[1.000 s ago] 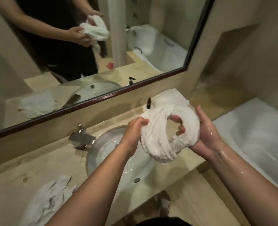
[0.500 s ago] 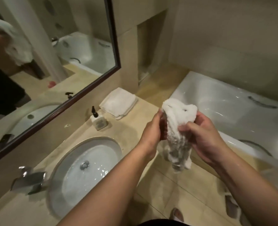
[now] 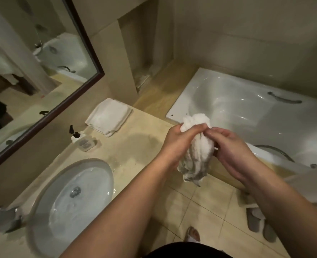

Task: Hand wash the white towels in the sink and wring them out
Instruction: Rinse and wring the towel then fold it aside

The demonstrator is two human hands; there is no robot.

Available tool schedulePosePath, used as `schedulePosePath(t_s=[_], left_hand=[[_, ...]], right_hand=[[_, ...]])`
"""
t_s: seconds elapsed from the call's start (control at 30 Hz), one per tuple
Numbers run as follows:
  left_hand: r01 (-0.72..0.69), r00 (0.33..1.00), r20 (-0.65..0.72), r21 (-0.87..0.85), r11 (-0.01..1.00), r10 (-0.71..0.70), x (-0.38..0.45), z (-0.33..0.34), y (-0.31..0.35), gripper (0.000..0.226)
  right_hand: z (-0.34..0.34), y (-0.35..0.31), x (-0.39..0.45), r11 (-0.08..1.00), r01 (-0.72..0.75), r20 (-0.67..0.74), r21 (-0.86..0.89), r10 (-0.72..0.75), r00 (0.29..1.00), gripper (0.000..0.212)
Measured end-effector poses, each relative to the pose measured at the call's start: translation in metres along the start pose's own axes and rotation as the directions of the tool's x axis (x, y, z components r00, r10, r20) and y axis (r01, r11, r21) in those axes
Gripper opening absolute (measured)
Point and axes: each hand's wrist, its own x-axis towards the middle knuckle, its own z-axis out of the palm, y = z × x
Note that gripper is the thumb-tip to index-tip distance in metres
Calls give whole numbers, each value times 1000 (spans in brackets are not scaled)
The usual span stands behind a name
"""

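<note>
Towel [image 3: 198, 146] now lower, folded towels [image 3: 108, 117] beyond, bathtub [image 3: 247, 112] behind.

The beige counter [image 3: 139, 146] bears folded towels [image 3: 108, 117] and a soap dispenser [image 3: 83, 141].

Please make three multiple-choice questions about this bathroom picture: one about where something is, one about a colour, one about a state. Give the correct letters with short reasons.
1. Where does the folded towel lie?
A. in the sink
B. on the counter, by the wall
C. on the floor

2. What colour is the soap bottle pump?
A. black
B. white
C. red

3. What is the state of the wet towel?
A. spread flat
B. hanging on a rail
C. bunched between both hands

Answers:
1 B, it rests beyond the sink.
2 A, the pump is dark.
3 C, left hand and right hand grip it.
</note>
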Motion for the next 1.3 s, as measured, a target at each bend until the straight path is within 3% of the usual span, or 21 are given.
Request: schedulePosePath(t_s=[0.1,0.2,0.27,0.33,0.43,0.6,0.73,0.8,0.87,0.97,1.03,1.2,1.3], left_hand=[[20,996,-90,18,1000,-18,11,11,-5,27],[61,979,-189,-112,992,-81,19,14,-4,27],[64,974,-212,-108,992,-86,23,16,-2,28],[60,979,-188,-70,996,-72,24,21,0,21],[31,990,-139,22,999,-27,26,26,-4,10],[5,971,-239,2,1000,-5,32,14,-7,7],[-18,966,-250,199,980,69,37,1,-16,17],[-47,952,-285,225,973,112,41,-2,-19,20],[-53,929,-355,165,985,109,46,-4,-22,19],[-34,910,-402,-310,950,-99,49,-4,-28,10],[-15,906,-395,-391,920,-153,51,0,-36,18],[-3,925,-376,-146,989,-53,61,-5,-46,19],[-18,910,-411,89,996,53,67,-19,-50,16]], right_hand=[[-21,0,16,997,45,-38,59,-43,998,30],[-45,-12,24,968,-67,28,243,62,998,47],[-56,-19,25,970,-195,154,144,172,973,50],[-63,-21,25,978,-210,206,11,203,957,48],[-65,-16,31,991,-108,66,77,103,992,39],[-75,-6,43,944,-13,-85,330,43,995,31],[-78,2,38,983,-33,-116,183,55,992,41],[-77,6,38,994,-41,-229,101,63,971,23],[-76,7,37,1000,-14,-342,24,22,939,5],[-76,3,38,996,7,-451,87,33,892,24],[-78,0,36,994,17,-476,107,37,879,25],[-83,4,34,999,36,-493,40,-12,870,26],[-91,8,31,998,56,-503,-25,-61,862,27]])
